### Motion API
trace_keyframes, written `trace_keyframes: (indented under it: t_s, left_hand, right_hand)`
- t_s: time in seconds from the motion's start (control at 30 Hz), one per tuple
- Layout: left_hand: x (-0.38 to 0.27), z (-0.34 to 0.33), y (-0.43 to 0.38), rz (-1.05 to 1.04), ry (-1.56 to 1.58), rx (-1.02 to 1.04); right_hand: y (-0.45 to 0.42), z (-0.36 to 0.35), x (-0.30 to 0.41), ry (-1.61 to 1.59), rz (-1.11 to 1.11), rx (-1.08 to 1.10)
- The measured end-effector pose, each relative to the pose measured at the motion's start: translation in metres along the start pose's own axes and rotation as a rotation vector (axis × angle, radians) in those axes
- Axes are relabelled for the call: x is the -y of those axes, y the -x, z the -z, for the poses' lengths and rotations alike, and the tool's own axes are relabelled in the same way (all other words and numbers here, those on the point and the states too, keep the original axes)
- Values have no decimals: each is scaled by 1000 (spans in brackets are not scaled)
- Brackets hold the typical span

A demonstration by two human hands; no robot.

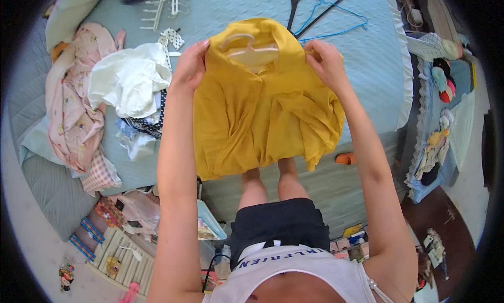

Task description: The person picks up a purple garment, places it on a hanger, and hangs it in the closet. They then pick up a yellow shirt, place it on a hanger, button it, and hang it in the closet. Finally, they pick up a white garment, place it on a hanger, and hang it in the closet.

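Note:
A mustard-yellow collared shirt [244,118] hangs spread out before me, its hem above my legs. My left hand [191,65] pinches the garment at its left shoulder, beside the collar. On the other side of the collar, my right hand [326,63] grips the right shoulder between thumb and fingers. A white plastic hanger [249,43] shows inside the neck opening, its hook upright and its arms partly hidden by the cloth. Just beyond the shirt, a black hanger [294,8] and a blue wire hanger [360,25] lie on the bed.
The bed [378,67] has a light blue quilted cover. At its left lie a crumpled white garment [128,78], a pink patterned cloth [75,126] and white clip hangers [157,12]. An orange slipper [345,158] rests on the floor. Soft toys [445,80] lie at the right.

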State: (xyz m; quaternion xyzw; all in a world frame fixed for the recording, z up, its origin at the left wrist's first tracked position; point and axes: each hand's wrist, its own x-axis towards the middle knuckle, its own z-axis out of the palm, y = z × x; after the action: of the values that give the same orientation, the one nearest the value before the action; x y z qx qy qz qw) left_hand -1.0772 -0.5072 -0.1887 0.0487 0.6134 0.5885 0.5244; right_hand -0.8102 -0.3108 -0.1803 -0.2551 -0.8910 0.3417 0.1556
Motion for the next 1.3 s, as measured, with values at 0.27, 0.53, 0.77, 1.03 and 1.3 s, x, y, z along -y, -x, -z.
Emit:
trace_keyframes:
  t_s: [0.27, 0.53, 0.77, 1.03, 1.3]
  left_hand:
    - [-49, -22, 154, -194, -882, -213]
    - [-97, -65, 303, -439, -1177, 192]
    - [-79, -39, 322, -595, -572, 483]
    - [165, -60, 229, -95, -839, 562]
    - [198, -90, 168, -353, -896, 56]
  right_hand:
    - [94, 88, 119, -207, -110, -101]
    - [168, 162, 226, -258, -276, -114]
    - [260, 211, 246, -262, -343, -265]
    - [253, 275, 25, -250, -506, -489]
    - [171, 255, -205, 154, -504, -489]
